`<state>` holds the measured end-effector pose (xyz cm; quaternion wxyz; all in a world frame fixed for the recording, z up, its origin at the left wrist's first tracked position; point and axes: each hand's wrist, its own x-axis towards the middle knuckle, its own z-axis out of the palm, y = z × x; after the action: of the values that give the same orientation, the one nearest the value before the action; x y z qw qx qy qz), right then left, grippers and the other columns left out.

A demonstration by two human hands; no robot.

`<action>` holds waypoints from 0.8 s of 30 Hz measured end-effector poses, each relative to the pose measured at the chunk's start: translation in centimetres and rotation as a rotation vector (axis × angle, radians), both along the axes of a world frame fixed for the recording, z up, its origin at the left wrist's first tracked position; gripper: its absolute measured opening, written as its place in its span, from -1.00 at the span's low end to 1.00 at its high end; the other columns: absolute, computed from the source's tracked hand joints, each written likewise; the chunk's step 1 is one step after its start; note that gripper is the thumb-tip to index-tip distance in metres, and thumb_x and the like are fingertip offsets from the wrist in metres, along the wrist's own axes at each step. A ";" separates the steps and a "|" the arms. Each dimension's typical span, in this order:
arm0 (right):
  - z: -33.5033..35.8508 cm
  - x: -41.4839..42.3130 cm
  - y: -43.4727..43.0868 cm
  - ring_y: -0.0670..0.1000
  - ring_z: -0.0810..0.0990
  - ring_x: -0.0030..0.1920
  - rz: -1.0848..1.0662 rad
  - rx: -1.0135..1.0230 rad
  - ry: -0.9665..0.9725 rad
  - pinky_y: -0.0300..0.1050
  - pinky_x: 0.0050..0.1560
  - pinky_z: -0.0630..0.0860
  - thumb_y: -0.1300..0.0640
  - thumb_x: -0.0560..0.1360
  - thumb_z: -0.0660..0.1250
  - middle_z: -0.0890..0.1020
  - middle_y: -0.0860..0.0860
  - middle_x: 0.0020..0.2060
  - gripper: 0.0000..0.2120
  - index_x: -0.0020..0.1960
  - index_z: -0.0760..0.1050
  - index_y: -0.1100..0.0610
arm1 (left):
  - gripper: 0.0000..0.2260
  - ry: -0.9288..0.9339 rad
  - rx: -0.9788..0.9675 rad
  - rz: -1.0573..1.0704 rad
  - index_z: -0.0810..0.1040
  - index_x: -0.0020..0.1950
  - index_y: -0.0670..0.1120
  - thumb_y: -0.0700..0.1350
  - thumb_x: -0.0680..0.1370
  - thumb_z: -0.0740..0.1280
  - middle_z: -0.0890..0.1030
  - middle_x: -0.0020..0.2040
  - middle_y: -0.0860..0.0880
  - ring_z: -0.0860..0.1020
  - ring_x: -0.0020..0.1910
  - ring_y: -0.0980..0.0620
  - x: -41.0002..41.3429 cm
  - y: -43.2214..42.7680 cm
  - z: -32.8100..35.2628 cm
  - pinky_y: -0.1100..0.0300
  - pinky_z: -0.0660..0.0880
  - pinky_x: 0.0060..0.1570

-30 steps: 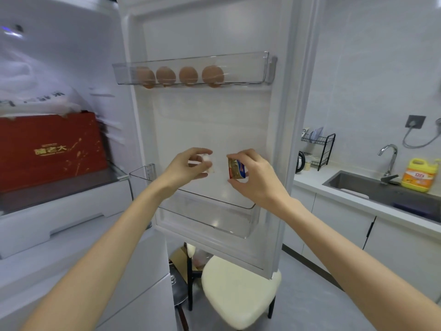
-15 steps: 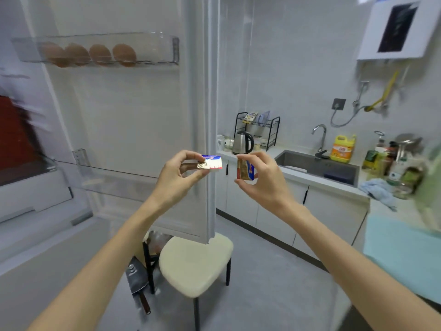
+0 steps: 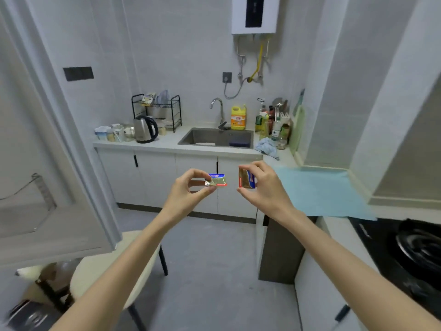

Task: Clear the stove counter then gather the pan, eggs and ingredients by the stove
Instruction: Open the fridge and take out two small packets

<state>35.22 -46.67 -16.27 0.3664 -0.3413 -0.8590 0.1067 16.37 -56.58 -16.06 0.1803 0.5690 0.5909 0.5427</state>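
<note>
One small foil packet point(image 3: 216, 181) lies flat in the left hand point(image 3: 186, 193) — the grip nearly closed, thumb and forefinger pinching its near end. A second foil packet point(image 3: 247, 181) stands on edge in the right hand point(image 3: 266, 187), pinched top and bottom. Both are held in mid-air, apart, left of the blue mat point(image 3: 319, 192) on the tabletop point(image 3: 334, 223) by the stove point(image 3: 386, 242).

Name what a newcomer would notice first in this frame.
Dead centre, the left hand and right hand each pinch a small foil packet, the left packet lying flat and the right packet stood on end, held apart in mid-air. Behind the right hand a light blue mat covers the counter, with the black stove at the right edge. The open fridge door fills the left side.
</note>
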 end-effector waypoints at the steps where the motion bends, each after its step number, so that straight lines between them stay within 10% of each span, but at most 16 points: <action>1: -0.5 1.6 0.1 -0.05 0.43 0.11 -0.059 -0.010 -0.002 -0.30 0.03 0.40 0.10 0.41 0.47 0.47 -0.01 0.09 -0.49 0.32 0.44 0.07 | -0.82 -0.008 -0.013 -0.054 0.54 -0.01 -0.03 -0.13 0.44 0.47 0.60 0.00 0.13 0.59 0.04 0.18 1.2 1.2 -0.5 0.45 0.49 -0.15; 12: -4.5 13.6 -5.1 -0.02 0.41 0.20 -0.539 -0.197 -0.006 -0.18 0.18 0.39 0.11 0.41 0.45 0.46 -0.03 0.14 -0.49 0.34 0.43 0.03 | -0.83 -0.042 -0.128 -0.499 0.55 -0.03 -0.10 -0.18 0.43 0.48 0.59 -0.05 0.18 0.57 -0.12 0.40 11.7 6.5 -4.0 0.41 0.53 -0.26; 24: -9.6 28.4 -22.5 -0.03 0.40 0.21 -1.129 -0.342 0.050 -0.19 0.20 0.38 0.12 0.40 0.46 0.45 -0.09 0.15 -0.49 0.33 0.44 0.00 | -0.81 0.009 -0.216 -1.087 0.57 -0.03 -0.12 -0.19 0.41 0.50 0.63 0.01 0.05 0.62 -0.03 0.16 30.1 1.7 -8.9 0.40 0.51 -0.20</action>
<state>63.66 -69.19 -25.83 0.3264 -0.7974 -0.5059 0.0401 46.47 -54.84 -24.96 0.4894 0.7726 0.2652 0.3053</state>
